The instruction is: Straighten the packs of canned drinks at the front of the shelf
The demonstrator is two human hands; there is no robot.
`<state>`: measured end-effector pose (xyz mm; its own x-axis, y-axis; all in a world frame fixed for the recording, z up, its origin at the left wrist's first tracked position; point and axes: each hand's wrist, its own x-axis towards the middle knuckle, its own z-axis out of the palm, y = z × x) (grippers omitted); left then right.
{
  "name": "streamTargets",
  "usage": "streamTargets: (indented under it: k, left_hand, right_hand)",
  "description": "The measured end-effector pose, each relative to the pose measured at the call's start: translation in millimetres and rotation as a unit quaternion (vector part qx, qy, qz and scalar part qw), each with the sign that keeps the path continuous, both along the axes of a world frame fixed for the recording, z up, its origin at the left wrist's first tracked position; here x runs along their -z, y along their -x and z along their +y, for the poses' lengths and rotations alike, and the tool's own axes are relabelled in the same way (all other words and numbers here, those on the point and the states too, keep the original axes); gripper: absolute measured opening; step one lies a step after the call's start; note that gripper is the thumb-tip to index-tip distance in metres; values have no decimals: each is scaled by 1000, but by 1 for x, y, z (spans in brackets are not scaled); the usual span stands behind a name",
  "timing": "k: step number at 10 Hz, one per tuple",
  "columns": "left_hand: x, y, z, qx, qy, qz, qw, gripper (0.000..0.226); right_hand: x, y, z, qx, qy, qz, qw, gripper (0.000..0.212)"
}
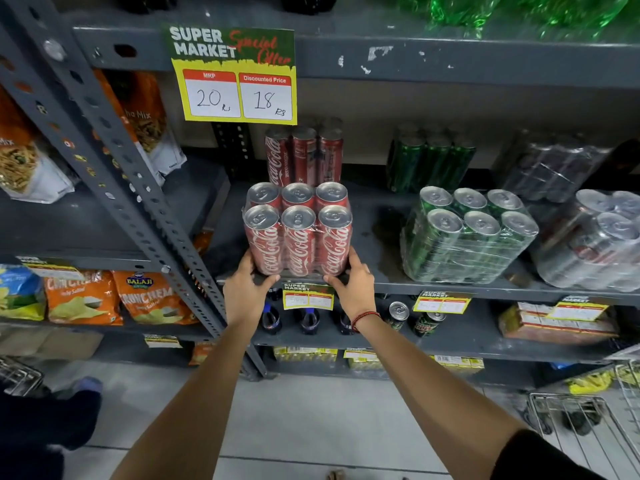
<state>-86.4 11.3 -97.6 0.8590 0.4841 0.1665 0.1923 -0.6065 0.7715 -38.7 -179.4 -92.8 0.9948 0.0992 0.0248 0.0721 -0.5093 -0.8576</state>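
Two bare forearms reaching up from the bottom of the frame to mid-picture, converging on the shrink-wrapped six-pack of red cola cans (298, 233) at the front edge of the dark grey metal shelf (388, 237). Left hand (246, 289) cupped against the pack's lower left corner, thumb pointing inward along the shelf lip, fingers wrapped round the side. Right hand (353, 284) mirrored on the lower right corner, thumb likewise inward, red thread bracelet (364, 318) at the wrist. Both hands pressed around the pack's base, gripping it between them. Behind it, deeper in, a second red pack (304, 155). Right of centre, well apart, a wrapped six-pack of green cans (467, 237), angled to the shelf edge; at far right, a wrapped pack of silver cans (595, 240). Upper centre, a yellow and green price card (233, 74) reading 20 and 18. At left, orange snack bags (114, 296); below, pale tiled floor (311, 410).
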Motion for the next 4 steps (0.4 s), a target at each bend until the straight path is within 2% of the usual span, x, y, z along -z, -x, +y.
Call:
streamTargets:
  k: [2,4]
  left_hand:
    - [-2,-1,1,2,-57,28,998,71]
    - [-13,1,-8,18,-35,32,999,68]
  right_hand:
    - [0,0,1,5,8,11,1000,70]
    - [-16,-1,0,-30,50,10,998,56]
